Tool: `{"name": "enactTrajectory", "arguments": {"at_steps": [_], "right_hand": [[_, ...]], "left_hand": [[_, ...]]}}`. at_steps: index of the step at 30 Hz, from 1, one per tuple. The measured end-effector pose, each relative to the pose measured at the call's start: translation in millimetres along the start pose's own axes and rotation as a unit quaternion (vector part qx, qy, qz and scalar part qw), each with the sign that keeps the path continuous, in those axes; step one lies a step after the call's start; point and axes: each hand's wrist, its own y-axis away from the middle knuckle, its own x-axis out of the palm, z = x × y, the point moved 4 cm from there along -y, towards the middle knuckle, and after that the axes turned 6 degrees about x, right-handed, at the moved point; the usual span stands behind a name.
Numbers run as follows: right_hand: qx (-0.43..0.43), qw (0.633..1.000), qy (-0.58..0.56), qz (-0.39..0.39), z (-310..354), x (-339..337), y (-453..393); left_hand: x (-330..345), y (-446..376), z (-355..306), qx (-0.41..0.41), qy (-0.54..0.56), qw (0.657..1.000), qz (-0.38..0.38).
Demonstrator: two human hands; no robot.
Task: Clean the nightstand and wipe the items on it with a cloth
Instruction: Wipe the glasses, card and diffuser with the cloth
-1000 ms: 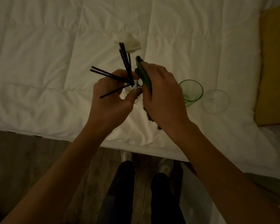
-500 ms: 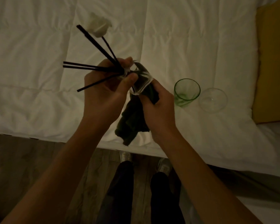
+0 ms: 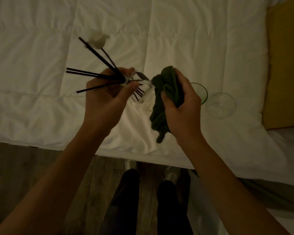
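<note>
My left hand [image 3: 107, 97] grips the neck of a small clear glass diffuser bottle [image 3: 143, 92], held tilted over the white bed. Several black reed sticks [image 3: 92, 76] fan out of it to the left, and a white fabric flower [image 3: 98, 39] on a dark stem points up-left. My right hand [image 3: 182, 102] grips a bunched dark green cloth [image 3: 165, 92] pressed against the bottle's base, with a loose end hanging down.
A green drinking glass [image 3: 202, 92] stands on the white duvet [image 3: 176, 39] just behind my right hand, and a clear glass bowl [image 3: 221, 105] sits to its right. A mustard pillow [image 3: 285, 65] lies at the far right. Wooden floor [image 3: 32, 167] and my feet show below the bed edge.
My right hand has shifted the cloth from under the bottle to its right end. The bottle has tipped further, with the sticks still fanning left.
</note>
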Motion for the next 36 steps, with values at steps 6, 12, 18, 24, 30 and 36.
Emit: {"name": "enactTrajectory", "arguments": {"at_steps": [6, 12, 18, 24, 30, 36], "right_hand": [[0.031, 0.997, 0.028, -0.068, -3.3, 0.3, -21.2], [0.032, 0.991, 0.051, -0.117, -12.5, -32.6, -34.3], [0.028, 0.993, 0.064, -0.094, -9.5, -29.5, -37.2], [0.018, 0.994, 0.061, -0.084, -8.2, -23.1, -38.1], [0.023, 0.995, 0.043, -0.082, -12.0, -15.6, -38.2], [0.022, 0.997, 0.039, -0.064, -15.5, -10.7, -35.2]], "left_hand": [[17.7, -16.3, 29.1, 0.028, -0.13, 0.99, 0.044], [30.6, -45.2, 84.8, 0.033, -0.263, 0.953, 0.146], [41.8, -45.3, 112.8, -0.002, -0.239, 0.948, 0.211], [29.5, -51.5, 117.6, 0.062, -0.257, 0.935, 0.239], [15.7, -49.4, 122.7, 0.074, -0.269, 0.926, 0.254], [21.0, -45.9, 126.4, 0.055, -0.307, 0.911, 0.269]]}}
